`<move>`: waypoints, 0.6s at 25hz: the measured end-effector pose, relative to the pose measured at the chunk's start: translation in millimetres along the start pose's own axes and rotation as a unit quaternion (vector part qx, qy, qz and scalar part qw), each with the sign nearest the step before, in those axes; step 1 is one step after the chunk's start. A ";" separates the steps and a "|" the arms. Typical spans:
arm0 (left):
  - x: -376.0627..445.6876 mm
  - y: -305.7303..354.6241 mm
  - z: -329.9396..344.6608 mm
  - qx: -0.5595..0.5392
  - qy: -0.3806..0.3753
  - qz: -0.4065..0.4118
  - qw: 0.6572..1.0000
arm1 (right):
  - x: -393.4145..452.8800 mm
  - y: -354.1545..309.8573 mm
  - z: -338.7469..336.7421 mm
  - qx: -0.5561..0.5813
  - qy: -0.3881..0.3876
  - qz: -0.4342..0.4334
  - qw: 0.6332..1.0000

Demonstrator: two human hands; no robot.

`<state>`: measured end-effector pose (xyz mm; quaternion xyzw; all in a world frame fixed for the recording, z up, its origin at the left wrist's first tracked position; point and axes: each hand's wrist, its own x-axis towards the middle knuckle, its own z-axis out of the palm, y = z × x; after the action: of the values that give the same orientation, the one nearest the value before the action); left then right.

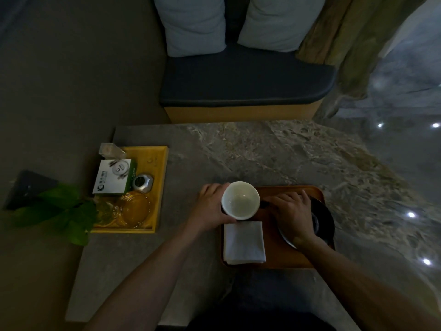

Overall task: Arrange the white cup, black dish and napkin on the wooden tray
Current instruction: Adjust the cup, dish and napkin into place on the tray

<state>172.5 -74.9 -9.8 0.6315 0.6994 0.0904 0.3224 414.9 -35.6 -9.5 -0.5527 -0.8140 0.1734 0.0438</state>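
The left hand grips the white cup at the far left corner of the wooden tray. The right hand lies flat on the black dish, fingers loose. The napkin sits on the tray's left side, on the counter.

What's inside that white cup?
The white cup, held by the left hand, looks empty: only its pale inner bottom shows. What lies beneath the cup is hidden by the cup itself.

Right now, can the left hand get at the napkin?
Probably not freely: the left hand is wrapped around the white cup. The napkin lies uncovered just below it on the wooden tray, so it is close.
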 end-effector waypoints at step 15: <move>-8.6 8.2 17.5 -0.011 0.052 -0.017 0.998 | 9.8 5.6 -13.1 0.010 -0.015 -0.029 0.999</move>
<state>189.1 -86.4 -16.1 0.6105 0.7248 0.1256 0.2937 419.5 -21.8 -0.2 -0.5258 -0.8285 0.1881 0.0424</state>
